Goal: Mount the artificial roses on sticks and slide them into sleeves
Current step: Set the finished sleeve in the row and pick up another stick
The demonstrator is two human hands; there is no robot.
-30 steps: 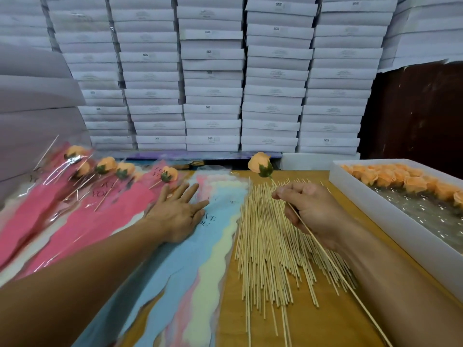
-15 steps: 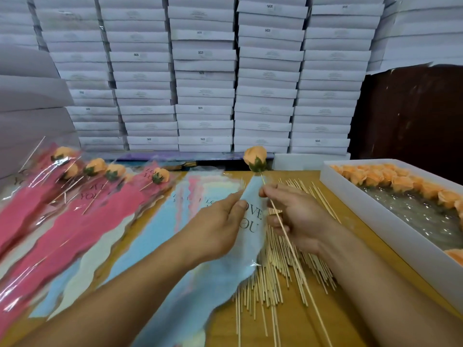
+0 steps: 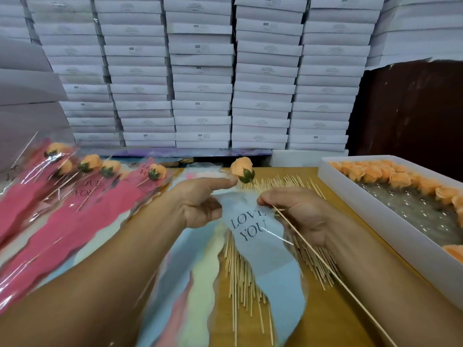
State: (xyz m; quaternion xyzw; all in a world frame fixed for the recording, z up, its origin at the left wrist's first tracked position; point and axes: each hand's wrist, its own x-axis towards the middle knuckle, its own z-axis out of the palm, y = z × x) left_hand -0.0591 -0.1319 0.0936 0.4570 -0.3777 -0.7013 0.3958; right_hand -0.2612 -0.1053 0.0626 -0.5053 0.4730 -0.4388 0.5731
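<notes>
My right hand [image 3: 295,214] pinches a long wooden stick [image 3: 318,256] with an orange rose [image 3: 241,169] mounted on its far end. The stick slants down to the lower right. My left hand [image 3: 200,201] grips the top edge of a pale blue sleeve [image 3: 260,244] printed "LOVE YOU", lifted over the pile of loose sticks [image 3: 240,276]. The sleeve's mouth sits between both hands, just below the rose. The stick lies outside the sleeve, along its right side.
Sleeved roses in pink wrappers [image 3: 75,196] lie at the left. Flat blue, yellow and pink sleeves [image 3: 198,291] cover the table's middle. A white tray [image 3: 390,226] of orange rose heads stands at the right. Stacked white boxes [image 3: 200,71] wall the back.
My left hand left the flat sleeve pile, picked up the blue sleeve and brought it over the sticks. My right hand kept the rose stick and drew closer to the sleeve's mouth.
</notes>
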